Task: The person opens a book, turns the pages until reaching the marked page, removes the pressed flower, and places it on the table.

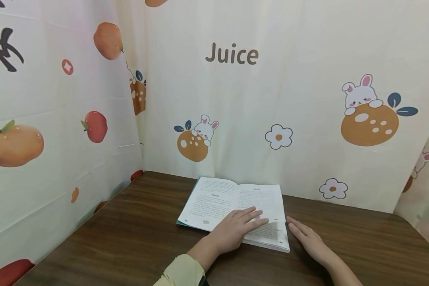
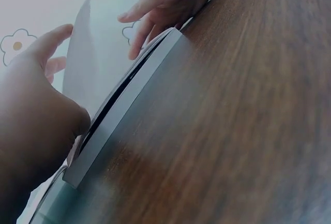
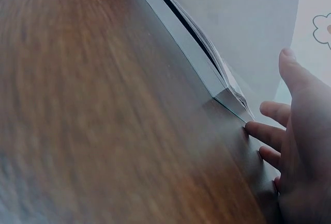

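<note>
An open book [image 1: 209, 204] with a green cover lies on the table, printed pages facing up. One right-hand leaf [image 1: 261, 196] is raised off the pages under it; the left wrist view shows this lifted page [image 2: 80, 63] standing up. My left hand [image 1: 232, 229] lies across the lower middle of the book, fingers extended over the raised leaf. Just off the book's right edge is my right hand [image 1: 309, 240], thumb spread from its loosely bent fingers in the right wrist view. Its fingertips [image 3: 253, 128] come right by the book's corner, with nothing held.
The dark wooden table [image 1: 146, 222] extends around the book on both sides. Behind it hangs a pale curtain [image 1: 243, 103] with fruit, rabbits and flowers, and another printed curtain [image 1: 60, 99] borders the left side.
</note>
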Motion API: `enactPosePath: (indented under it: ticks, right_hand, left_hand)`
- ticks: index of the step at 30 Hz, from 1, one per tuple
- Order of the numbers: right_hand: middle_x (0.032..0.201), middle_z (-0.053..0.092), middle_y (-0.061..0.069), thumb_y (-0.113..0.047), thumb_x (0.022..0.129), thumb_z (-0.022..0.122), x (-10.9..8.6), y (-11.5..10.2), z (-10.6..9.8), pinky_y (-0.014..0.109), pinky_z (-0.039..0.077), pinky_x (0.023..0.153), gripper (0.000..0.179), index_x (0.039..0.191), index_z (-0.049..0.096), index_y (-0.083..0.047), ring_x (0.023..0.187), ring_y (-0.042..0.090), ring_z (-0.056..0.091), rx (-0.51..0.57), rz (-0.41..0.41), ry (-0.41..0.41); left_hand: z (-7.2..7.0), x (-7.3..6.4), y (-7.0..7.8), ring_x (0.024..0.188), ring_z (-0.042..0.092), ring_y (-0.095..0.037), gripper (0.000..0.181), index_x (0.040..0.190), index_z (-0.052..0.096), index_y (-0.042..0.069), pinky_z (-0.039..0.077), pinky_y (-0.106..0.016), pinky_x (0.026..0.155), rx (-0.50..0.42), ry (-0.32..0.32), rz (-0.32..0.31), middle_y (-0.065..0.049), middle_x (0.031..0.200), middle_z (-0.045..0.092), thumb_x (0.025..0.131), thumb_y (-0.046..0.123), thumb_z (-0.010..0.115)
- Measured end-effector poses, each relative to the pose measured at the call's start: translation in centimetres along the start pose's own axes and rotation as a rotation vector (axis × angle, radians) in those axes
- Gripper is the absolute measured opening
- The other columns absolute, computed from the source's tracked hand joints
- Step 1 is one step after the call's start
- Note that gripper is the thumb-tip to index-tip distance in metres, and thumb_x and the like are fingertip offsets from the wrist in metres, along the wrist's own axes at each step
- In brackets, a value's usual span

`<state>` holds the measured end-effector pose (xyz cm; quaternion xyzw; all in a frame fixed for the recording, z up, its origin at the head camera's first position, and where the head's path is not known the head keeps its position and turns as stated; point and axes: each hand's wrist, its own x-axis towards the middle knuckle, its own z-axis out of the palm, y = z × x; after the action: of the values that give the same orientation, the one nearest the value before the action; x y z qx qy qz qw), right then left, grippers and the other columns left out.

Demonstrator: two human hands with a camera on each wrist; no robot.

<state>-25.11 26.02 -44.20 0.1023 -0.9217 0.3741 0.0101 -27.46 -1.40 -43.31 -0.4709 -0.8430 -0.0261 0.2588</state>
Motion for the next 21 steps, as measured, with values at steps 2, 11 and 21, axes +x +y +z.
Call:
enactPosePath:
  ticks: [2, 11, 21]
  right_hand:
    - [0.143, 0.033, 0.025, -0.041, 0.100, 0.030, -0.03, -0.02, 0.00, 0.067, 0.020, 0.097, 0.058, 0.140, 0.036, 0.000, 0.130, 0.048, 0.024, -0.007, 0.010, -0.002]
    - [0.139, 0.035, 0.029, -0.044, 0.092, 0.050, 0.00, 0.38, 0.10, 0.069, 0.023, 0.093, 0.062, 0.139, 0.040, -0.004, 0.127, 0.052, 0.026, -0.096, -0.004, 0.005]
    - [0.139, 0.031, 0.033, -0.046, 0.085, 0.060, -0.09, 0.48, 0.23, 0.073, 0.021, 0.091, 0.067, 0.137, 0.044, -0.006, 0.126, 0.055, 0.022, -0.131, 0.018, -0.004]
  left_hand:
    - [0.05, -0.02, -0.03, 0.137, 0.020, -0.010, 0.081, 0.145, 0.027, 0.032, 0.034, -0.030, 0.101, -0.006, -0.007, 0.002, 0.007, 0.147, 0.032, 0.080, 0.004, 0.068]
    - [-0.01, 0.01, -0.03, 0.138, 0.016, -0.013, 0.081, 0.144, 0.028, 0.030, 0.032, -0.032, 0.102, 0.018, 0.040, -0.054, 0.005, 0.149, 0.028, 0.078, 0.003, 0.067]
    - [0.09, 0.00, -0.06, 0.141, 0.004, -0.018, 0.082, 0.147, 0.023, 0.031, 0.026, -0.038, 0.106, 0.101, 0.081, -0.186, 0.001, 0.155, 0.007, 0.080, 0.000, 0.061]
